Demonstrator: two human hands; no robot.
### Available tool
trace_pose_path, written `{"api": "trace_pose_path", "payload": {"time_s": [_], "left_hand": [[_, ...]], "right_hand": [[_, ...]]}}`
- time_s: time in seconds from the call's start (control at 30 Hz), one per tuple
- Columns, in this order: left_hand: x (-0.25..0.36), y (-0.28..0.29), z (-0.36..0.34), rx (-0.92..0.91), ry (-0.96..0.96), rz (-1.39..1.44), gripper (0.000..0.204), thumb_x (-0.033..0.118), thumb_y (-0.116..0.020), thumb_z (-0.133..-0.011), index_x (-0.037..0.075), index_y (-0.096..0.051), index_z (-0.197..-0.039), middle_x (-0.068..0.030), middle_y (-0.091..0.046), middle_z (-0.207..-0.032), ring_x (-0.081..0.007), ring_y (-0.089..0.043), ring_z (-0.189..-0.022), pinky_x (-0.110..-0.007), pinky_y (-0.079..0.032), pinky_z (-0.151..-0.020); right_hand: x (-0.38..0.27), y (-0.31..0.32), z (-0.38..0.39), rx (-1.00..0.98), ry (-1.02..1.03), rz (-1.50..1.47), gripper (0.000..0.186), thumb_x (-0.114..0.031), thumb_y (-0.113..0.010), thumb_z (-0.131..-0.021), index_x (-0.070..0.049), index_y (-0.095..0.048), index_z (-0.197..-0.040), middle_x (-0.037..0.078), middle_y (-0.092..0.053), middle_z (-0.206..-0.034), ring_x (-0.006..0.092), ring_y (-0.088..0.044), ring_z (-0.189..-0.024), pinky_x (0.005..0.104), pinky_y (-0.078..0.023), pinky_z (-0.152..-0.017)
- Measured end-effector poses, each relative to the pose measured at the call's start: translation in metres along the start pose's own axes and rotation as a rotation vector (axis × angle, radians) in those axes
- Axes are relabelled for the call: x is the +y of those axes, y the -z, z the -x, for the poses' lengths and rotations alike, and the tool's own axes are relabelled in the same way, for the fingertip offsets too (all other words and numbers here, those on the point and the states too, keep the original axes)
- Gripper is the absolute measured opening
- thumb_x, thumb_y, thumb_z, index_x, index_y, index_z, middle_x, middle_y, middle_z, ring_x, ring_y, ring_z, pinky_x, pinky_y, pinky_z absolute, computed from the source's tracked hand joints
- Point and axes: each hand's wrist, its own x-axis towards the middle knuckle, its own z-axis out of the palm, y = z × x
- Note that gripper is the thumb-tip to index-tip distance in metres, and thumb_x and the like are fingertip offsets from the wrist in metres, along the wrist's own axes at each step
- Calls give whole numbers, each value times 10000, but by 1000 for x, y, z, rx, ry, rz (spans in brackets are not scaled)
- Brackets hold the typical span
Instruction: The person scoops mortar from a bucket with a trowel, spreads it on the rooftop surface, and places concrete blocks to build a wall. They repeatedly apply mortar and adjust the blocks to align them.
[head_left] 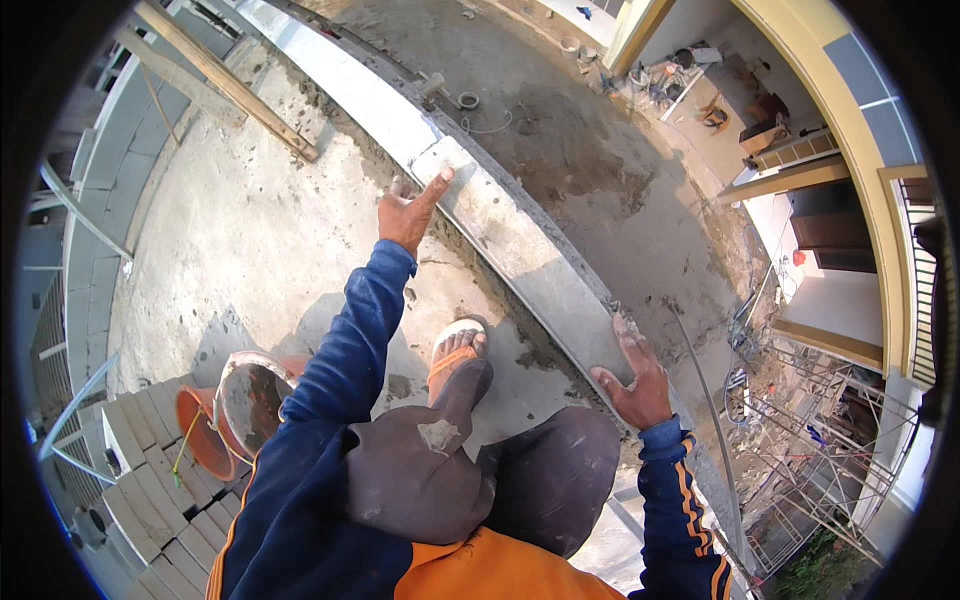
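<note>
A long, flat, pale grey strip (510, 240) runs diagonally along the top of a low wall; whether it is a board or a cement slab I cannot tell. My left hand (408, 218) is at its near edge, thumb stretched out onto the strip and fingers apart from the thumb, partly hidden. Farther right and closer to me, my right hand (642, 385) lies on the strip's lower end, its fingers extended toward the outer side and the thumb spread across the top. Beyond the left hand, a whiter length of wall top (350, 85) continues to the far left.
Two orange buckets (207, 435), one cement-smeared inside, stand by stacked grey blocks (150, 500) at lower left. Wooden props (235, 85) lean at upper left. My sandalled foot (458, 350) is on the concrete floor. Past the wall lies lower ground (590, 160), with scaffolding (820, 450) at right.
</note>
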Motion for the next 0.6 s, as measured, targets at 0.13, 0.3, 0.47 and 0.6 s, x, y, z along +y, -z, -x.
{"api": "trace_pose_path", "payload": {"time_s": [0.13, 0.3, 0.47, 0.6], "left_hand": [[-18, -24, -13, 44, -9, 220, 929, 453, -839, -764, -206, -472, -1306, -215, -581, -1271, -253, -563, -1143, -329, -429, -996], [-18, -23, -16, 93, -65, 246, 730, 433, -799, -811, -160, -612, -1194, -165, -664, -1143, -182, -589, -1051, -311, -450, -942], [-15, -22, -22, 14, 46, 345, 559, 356, -735, -883, -53, -624, -1247, -90, -628, -1188, -166, -599, -992, -298, -478, -837], [-14, -16, -31, -24, 91, 300, 592, 361, -699, -913, -13, -554, -1349, -84, -607, -1272, -180, -605, -1051, -299, -503, -858]], "right_hand": [[-2, 4, 0, -20, -23, -1, 767, -222, -792, -783, -56, -452, -1449, 228, -559, -1347, 378, -532, -1263, 406, -429, -1048], [-4, -1, -6, 26, 29, -33, 746, -238, -790, -780, -85, -476, -1439, 236, -579, -1310, 408, -555, -1203, 433, -446, -1020], [7, 9, 53, 348, -49, -351, 417, -259, -702, -890, -44, -634, -1241, 192, -682, -1057, 338, -653, -1015, 428, -508, -928], [21, -13, 177, 322, -424, -1435, 326, -296, -591, -993, 6, -701, -1049, 107, -720, -945, 245, -692, -908, 390, -535, -896]]}}
